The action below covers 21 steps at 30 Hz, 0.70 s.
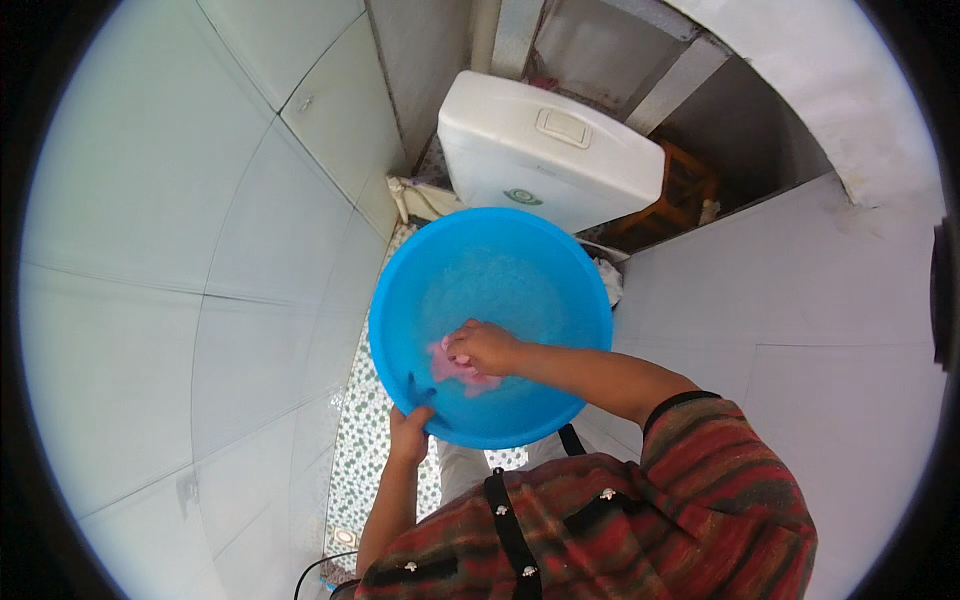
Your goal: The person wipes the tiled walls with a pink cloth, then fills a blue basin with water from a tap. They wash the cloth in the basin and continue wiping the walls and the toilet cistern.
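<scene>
A large blue plastic basin (517,431) is in front of me, with shallow water in its bottom. Inside it, my right hand (484,349) grips a bunched pink cloth (472,381), part of which spreads out over the basin's floor. The basin's near-left rim is in the grasp of my left hand (411,435), thumb over the edge and fingers hidden beneath or behind it. Dark shadows of fingers show on the basin wall by that thumb.
A white toilet cistern (540,157) with a flush button stands just beyond the basin. White tiled wall (247,337) rises on the left, a pale panel wall (697,315) on the right. Green-and-white mosaic floor (360,465) shows below, with a small drain (345,536).
</scene>
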{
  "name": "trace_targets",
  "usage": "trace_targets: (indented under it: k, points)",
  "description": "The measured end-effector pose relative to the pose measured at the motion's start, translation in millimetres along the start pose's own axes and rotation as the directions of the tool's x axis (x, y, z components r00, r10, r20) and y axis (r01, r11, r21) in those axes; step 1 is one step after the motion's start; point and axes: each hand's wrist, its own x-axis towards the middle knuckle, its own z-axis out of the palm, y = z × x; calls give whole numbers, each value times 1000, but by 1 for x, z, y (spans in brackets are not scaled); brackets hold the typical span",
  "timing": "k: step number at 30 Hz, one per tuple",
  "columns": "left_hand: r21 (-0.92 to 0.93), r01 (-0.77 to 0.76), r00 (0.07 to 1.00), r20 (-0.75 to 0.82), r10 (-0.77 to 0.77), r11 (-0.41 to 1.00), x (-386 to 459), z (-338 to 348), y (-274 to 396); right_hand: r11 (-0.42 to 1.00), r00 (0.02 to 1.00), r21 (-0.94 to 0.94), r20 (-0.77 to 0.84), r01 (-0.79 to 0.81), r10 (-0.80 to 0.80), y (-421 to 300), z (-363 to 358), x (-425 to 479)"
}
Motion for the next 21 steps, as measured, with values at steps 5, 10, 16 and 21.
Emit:
trace_targets:
  k: [5,10,16,21]
  points:
    - [-4,-74,997,31,74,997,8,4,11,874,898,485,-380,-10,222,0,-74,-44]
    - [-15,-36,999,10,36,999,15,20,21,989,709,151,-698,2,105,-24,-167,-85]
    - [-64,48,999,12,-47,997,24,37,13,966,354,-135,-934,-221,-50,35,-221,-80]
    - [-77,61,998,25,-59,995,32,25,-5,860,407,-366,-889,-356,-210,52,-239,-29]
